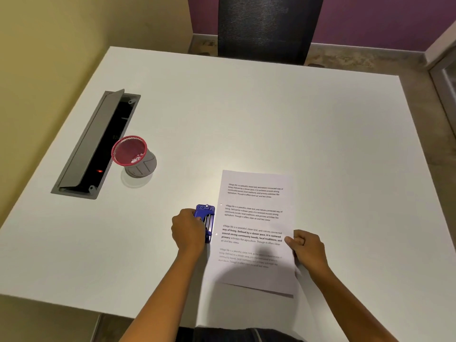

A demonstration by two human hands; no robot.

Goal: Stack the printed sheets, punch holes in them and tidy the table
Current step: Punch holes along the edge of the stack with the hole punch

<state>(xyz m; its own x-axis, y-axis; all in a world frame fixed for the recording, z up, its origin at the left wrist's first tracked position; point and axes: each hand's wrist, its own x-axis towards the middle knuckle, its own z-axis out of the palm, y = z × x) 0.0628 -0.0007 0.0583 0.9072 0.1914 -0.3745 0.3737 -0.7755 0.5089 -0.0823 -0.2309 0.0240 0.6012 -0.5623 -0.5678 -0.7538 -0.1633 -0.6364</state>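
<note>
A stack of printed sheets (254, 218) lies on the white table (246, 114), near its front edge, with two small punched holes along the left margin. My left hand (188, 230) grips a blue hole punch (206, 218) that sits just left of the stack's left edge. My right hand (307, 248) pinches the right edge of the sheets. The near end of the stack is lifted slightly off the table and casts a shadow.
A pink mesh cup (132, 154) with paper bits inside stands at the left, beside an open grey cable hatch (96, 144) set into the table. A black mesh chair (269, 28) stands behind the far edge.
</note>
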